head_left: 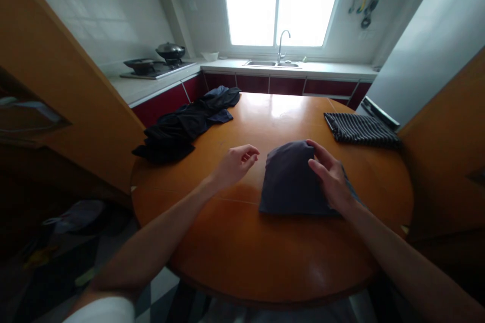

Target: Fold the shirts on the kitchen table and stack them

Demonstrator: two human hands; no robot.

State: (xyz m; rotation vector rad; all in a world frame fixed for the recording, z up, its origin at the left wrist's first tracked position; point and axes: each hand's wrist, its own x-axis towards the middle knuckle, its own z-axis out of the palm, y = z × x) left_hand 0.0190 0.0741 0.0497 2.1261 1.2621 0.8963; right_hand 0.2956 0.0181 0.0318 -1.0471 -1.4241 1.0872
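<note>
A dark blue-grey folded garment (pixel 290 181) lies on the round wooden table (pixel 280 257), its far part raised off the surface. My right hand (pixel 329 174) grips that raised part, thumb on the near side and fingertips over the top edge. Just left of the garment, my left hand (pixel 240 161) hovers with its fingers loosely curled. A gap shows between thumb and fingers, and it holds nothing. What kind of garment it is cannot be made out.
Dark crumpled clothes (pixel 182 123) lie along the table's left side. A black-and-white striped folded cloth (pixel 361 128) rests at the right. Beyond are a counter with a sink (pixel 261 63), a stove with a lidded pan (pixel 170 51), and a fridge (pixel 428 35).
</note>
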